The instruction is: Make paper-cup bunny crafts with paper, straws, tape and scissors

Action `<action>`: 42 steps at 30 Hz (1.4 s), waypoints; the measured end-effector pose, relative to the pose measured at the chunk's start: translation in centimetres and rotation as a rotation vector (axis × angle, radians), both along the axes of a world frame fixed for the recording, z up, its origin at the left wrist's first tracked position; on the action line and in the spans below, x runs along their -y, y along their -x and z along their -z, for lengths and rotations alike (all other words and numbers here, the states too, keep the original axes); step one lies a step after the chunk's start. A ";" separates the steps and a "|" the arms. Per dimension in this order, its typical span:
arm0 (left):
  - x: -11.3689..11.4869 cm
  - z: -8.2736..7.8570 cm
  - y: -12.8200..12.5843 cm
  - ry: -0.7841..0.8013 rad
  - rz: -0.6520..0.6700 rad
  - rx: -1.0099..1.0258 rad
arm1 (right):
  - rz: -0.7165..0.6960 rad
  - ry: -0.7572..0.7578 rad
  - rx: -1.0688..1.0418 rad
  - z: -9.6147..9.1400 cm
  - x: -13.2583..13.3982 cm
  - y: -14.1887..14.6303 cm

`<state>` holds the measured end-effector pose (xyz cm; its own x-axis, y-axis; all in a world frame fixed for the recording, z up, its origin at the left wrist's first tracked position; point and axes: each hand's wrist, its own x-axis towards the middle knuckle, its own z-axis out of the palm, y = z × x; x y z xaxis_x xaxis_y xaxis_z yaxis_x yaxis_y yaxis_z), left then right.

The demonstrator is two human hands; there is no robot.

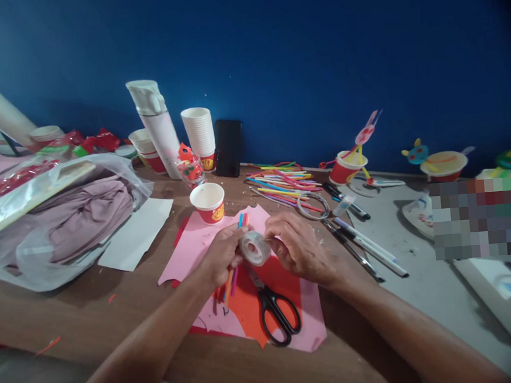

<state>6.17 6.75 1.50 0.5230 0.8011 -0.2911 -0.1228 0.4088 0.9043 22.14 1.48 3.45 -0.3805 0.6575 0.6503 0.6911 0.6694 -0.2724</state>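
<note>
My left hand (225,250) is closed round a few thin coloured sticks (234,282) in orange, blue and purple, and also holds a roll of clear tape (254,248). The fingers of my right hand (295,244) are pinched at the roll's right edge; the tape's loose end is too small to make out. Below the hands, black-handled scissors (277,319) lie on orange paper (244,313) and pink paper (314,328). A red and white paper cup (208,203) stands just beyond my left hand.
Behind lie many loose coloured sticks (281,183), stacked paper cups (198,134), a white bottle (159,131) and a black phone (228,148). Pens (370,246) and decorated cups (348,167) are at right. A plastic bag (64,230) with cloth sits at left.
</note>
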 end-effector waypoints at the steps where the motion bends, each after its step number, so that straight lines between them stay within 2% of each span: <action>1: 0.0 0.0 0.0 0.027 0.016 0.009 | 0.000 -0.011 -0.018 0.0 0.0 0.1; 7: -0.2 0.2 0.0 0.172 0.065 0.092 | 0.045 -0.006 -0.137 0.0 0.2 0.5; 16: -0.5 0.9 0.0 0.308 0.126 0.159 | 0.133 0.350 -0.473 -0.4 0.1 1.0; 19: -0.6 1.0 0.1 0.336 0.128 0.169 | 0.078 0.445 -0.554 -0.3 -0.1 0.9; 24: -0.8 1.2 0.2 0.353 0.116 0.178 | -0.007 0.477 -0.635 0.1 -0.4 0.9; 28: -0.7 1.2 0.1 0.354 0.116 0.183 | -0.042 0.623 -0.714 0.6 -0.8 0.7; 32: -0.7 1.2 0.2 0.341 0.097 0.202 | -0.092 0.731 -0.700 0.8 -1.1 0.0; 37: -1.0 1.3 0.3 0.318 0.086 0.224 | -0.146 0.732 -0.610 0.9 -1.3 -0.3; 42: -0.9 1.7 0.2 0.312 0.093 0.244 | -0.157 0.735 -0.739 1.1 -1.3 0.4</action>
